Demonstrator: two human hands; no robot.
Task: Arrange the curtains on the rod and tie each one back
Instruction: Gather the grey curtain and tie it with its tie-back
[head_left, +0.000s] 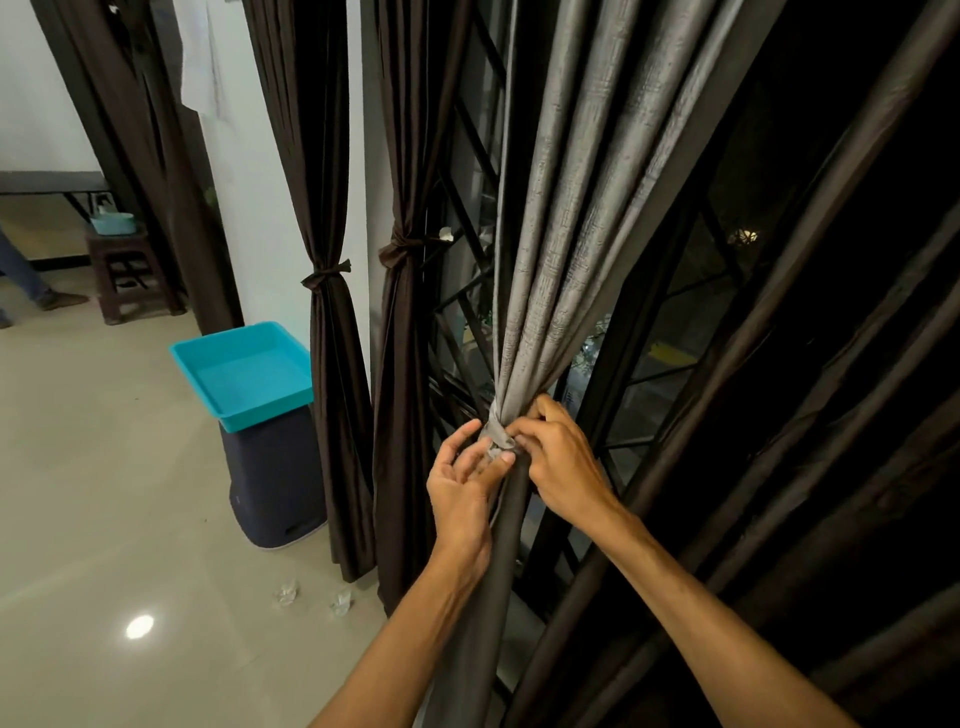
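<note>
Dark night shows behind the window bars (467, 291), and a pale floor (104, 493) runs off to the left. A gray curtain (566, 218) hangs in front of the bars, bunched tight low down where a gray tie band (497, 431) goes round it.

Both hands are at that band. The right grip (561, 457) has its fingers bent and pinches the band from the right side. The left grip (460, 486) is loose (palm up, fingers spread), with only its thumb (503, 459) touching the knot from below. So the band sits between the two, touching both.

Further left, a near brown curtain (400, 389) and a far brown curtain (335, 389) are each already tied at the middle. Beside the far one, a blue tray (260, 418) sits on top of a dark bin (275, 483).
</note>
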